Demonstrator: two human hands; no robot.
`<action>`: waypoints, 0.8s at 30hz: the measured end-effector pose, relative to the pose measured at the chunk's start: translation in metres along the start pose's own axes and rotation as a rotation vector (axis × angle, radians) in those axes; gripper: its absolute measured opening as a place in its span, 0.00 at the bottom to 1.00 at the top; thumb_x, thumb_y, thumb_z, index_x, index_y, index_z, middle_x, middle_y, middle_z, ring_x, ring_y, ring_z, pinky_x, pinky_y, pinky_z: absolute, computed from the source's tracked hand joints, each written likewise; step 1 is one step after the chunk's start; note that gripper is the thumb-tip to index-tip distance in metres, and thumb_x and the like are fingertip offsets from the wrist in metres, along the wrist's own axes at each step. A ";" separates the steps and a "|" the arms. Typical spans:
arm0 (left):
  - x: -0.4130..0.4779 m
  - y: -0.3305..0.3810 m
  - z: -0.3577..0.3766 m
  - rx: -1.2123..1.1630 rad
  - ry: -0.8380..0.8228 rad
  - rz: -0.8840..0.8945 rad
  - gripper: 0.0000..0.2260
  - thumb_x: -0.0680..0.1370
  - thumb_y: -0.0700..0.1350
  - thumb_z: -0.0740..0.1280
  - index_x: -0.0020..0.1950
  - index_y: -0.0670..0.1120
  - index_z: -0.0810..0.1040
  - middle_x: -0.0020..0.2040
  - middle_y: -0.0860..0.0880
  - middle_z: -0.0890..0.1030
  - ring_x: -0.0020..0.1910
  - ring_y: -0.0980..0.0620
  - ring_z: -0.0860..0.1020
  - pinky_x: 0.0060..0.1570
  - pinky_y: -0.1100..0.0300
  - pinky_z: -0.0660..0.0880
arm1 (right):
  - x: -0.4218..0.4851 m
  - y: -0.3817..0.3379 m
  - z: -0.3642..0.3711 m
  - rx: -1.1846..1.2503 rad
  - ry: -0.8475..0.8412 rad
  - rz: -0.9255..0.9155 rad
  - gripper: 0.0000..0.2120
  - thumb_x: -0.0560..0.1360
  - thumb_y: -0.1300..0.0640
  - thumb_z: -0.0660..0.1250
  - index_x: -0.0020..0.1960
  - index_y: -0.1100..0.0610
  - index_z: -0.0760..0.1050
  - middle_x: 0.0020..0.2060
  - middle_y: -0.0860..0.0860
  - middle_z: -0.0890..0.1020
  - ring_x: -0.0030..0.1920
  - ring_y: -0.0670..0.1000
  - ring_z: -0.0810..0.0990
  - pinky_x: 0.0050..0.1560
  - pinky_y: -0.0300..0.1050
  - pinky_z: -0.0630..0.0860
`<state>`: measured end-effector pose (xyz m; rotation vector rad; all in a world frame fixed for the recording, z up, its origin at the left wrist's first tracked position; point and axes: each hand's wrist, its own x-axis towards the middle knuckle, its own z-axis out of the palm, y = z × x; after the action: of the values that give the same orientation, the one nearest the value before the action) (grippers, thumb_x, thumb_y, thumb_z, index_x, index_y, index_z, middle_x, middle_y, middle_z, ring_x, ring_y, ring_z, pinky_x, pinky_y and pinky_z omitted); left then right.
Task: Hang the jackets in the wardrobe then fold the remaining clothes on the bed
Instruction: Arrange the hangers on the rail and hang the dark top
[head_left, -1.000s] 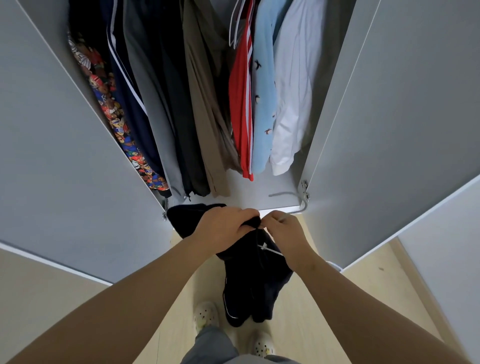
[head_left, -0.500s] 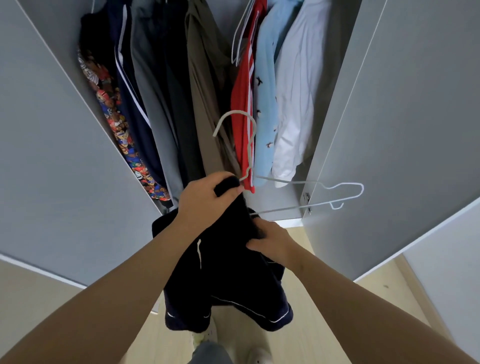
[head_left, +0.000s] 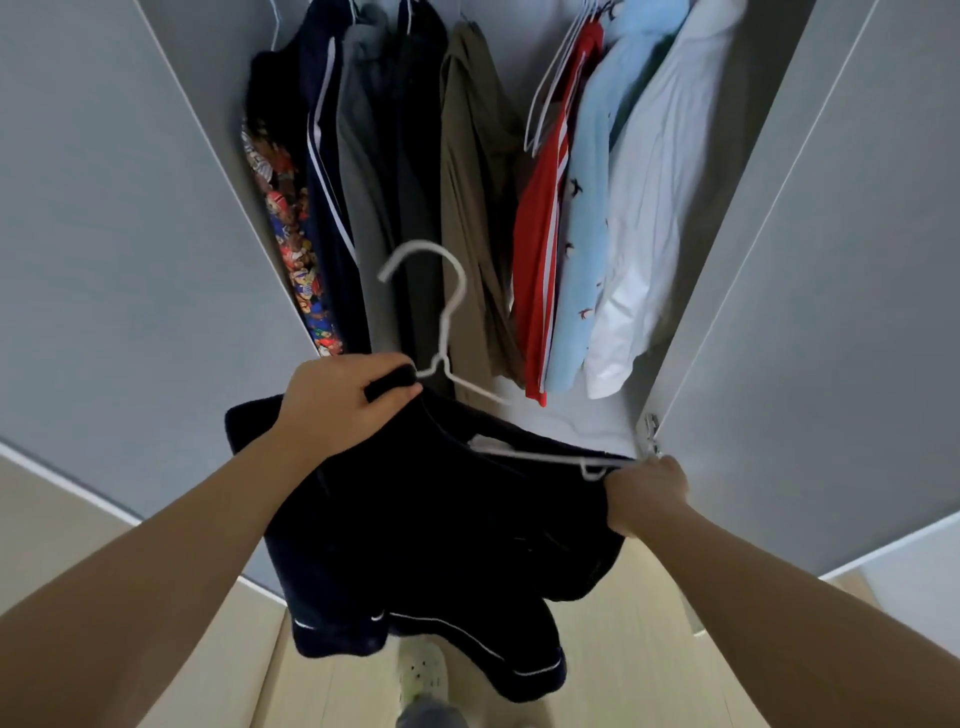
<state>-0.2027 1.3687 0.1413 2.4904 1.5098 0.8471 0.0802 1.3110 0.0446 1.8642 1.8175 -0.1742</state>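
Clutching jacket (head_left: 441, 530) collar in left grip (head_left: 343, 410), pinching its shoulder in right grip (head_left: 647, 499), stretching it along hanger (head_left: 449, 306), facing wardrobe (head_left: 831, 312).

No lettering, label, brand or number can be read on any garment; the patterned fabric shows only pictures.

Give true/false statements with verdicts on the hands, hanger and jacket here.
1. Both wardrobe doors stand open. True.
2. The hook of the white hanger sits on the rail. False: the hook is free in the air, on nothing.
3. The left hand grips the navy jacket. True.
4. The right hand is empty. False: it grips the jacket's other shoulder at the hanger's end.
5. A red garment hangs between the khaki garment and the light blue shirt. True.
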 end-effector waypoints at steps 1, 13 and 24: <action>-0.002 -0.002 0.004 0.055 -0.016 0.038 0.18 0.72 0.59 0.59 0.48 0.50 0.82 0.36 0.52 0.83 0.36 0.53 0.81 0.35 0.61 0.75 | 0.001 0.003 -0.003 0.029 0.024 0.021 0.16 0.74 0.59 0.59 0.59 0.49 0.75 0.58 0.48 0.78 0.63 0.52 0.70 0.59 0.42 0.66; -0.011 -0.001 0.054 0.134 -0.134 -0.022 0.09 0.76 0.54 0.63 0.51 0.53 0.80 0.38 0.53 0.83 0.38 0.51 0.80 0.29 0.63 0.68 | -0.003 -0.029 -0.042 0.509 0.686 -0.426 0.12 0.65 0.57 0.59 0.39 0.63 0.77 0.41 0.57 0.80 0.41 0.59 0.79 0.44 0.44 0.72; 0.009 0.030 0.041 -0.232 -0.107 -0.120 0.09 0.74 0.56 0.66 0.51 0.56 0.79 0.39 0.59 0.80 0.42 0.59 0.77 0.42 0.63 0.73 | -0.007 -0.016 -0.084 0.783 0.464 -0.007 0.13 0.73 0.42 0.63 0.47 0.51 0.72 0.42 0.50 0.80 0.45 0.55 0.80 0.48 0.48 0.75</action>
<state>-0.1555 1.3694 0.1218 2.2198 1.4213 0.8043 0.0420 1.3421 0.1147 2.5932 2.2730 -0.5624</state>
